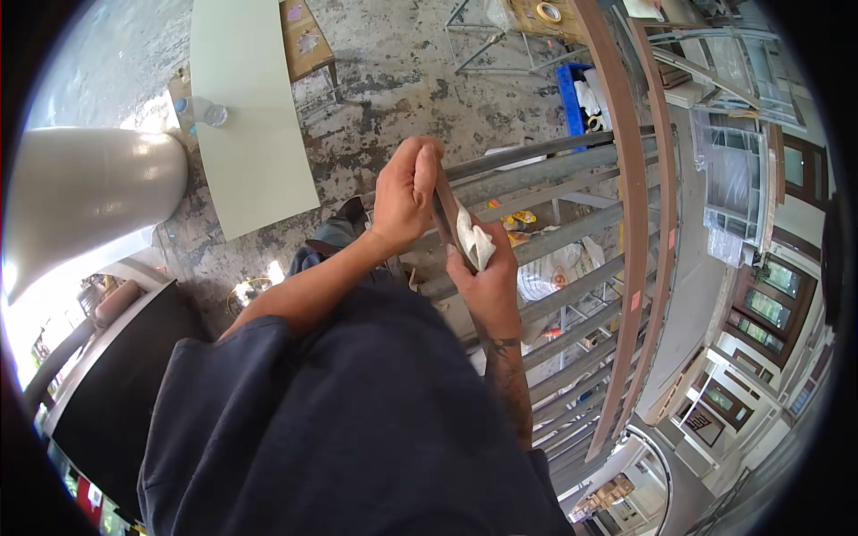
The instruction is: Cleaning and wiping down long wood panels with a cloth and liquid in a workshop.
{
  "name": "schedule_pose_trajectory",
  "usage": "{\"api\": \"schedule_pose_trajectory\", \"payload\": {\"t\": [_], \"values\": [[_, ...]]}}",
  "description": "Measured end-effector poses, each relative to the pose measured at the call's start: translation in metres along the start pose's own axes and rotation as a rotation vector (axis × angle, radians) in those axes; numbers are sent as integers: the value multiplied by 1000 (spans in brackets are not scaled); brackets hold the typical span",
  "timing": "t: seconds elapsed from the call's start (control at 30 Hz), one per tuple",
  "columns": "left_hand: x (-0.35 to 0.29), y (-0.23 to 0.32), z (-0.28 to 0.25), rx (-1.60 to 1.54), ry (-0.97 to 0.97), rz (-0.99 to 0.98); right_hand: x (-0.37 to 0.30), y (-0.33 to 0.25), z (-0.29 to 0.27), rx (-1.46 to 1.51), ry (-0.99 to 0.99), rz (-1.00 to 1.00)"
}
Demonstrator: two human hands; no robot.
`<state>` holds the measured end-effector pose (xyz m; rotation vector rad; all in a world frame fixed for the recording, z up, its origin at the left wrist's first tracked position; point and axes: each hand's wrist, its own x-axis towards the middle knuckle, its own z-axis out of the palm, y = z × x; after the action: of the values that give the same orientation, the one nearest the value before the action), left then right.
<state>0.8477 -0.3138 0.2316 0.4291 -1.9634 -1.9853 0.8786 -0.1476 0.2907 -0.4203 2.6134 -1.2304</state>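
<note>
A short brown strip (444, 201) is held up in front of me between both hands. Its far end is in my left hand (404, 192), with the fingers closed round it. My right hand (487, 284) grips the near end, thumb along the strip. In the same hand is a crumpled white cloth or tissue (474, 239), bunched against the strip's side. Beneath and to the right of the hands runs a rack of parallel grey metal bars (572, 234). Two long brown lengths (633, 223) lie across those bars.
At left, a pale panel (253, 116) carries a plastic bottle (210, 113) near a big white cylinder (98, 192). Beyond the rack stands a blue crate (569, 98) and a table with a tape roll (549, 12). Plastic-wrapped items (733, 188) stand farther right.
</note>
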Motion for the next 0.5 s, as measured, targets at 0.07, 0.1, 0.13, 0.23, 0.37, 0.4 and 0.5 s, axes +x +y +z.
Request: {"api": "schedule_pose_trajectory", "payload": {"t": [0.07, 0.1, 0.13, 0.23, 0.37, 0.4, 0.5], "values": [[4, 17, -10, -247, -116, -347, 3, -2, -1, 20, 7, 24], [6, 7, -13, -348, -162, -349, 3, 0, -1, 20, 12, 27], [10, -4, -18, -449, -209, -350, 2, 1, 0, 38, 9, 43], [15, -7, -41, -437, -306, -301, 0, 1, -3, 39, 1, 13], [22, -10, -60, -336, -479, -185, 3, 1, -6, 135, 57, -56], [25, -14, -59, -369, -551, -132, 2, 2, -6, 131, 99, -78], [30, -33, -58, -42, -586, 63, 6, -5, -2, 42, 167, -204]]}}
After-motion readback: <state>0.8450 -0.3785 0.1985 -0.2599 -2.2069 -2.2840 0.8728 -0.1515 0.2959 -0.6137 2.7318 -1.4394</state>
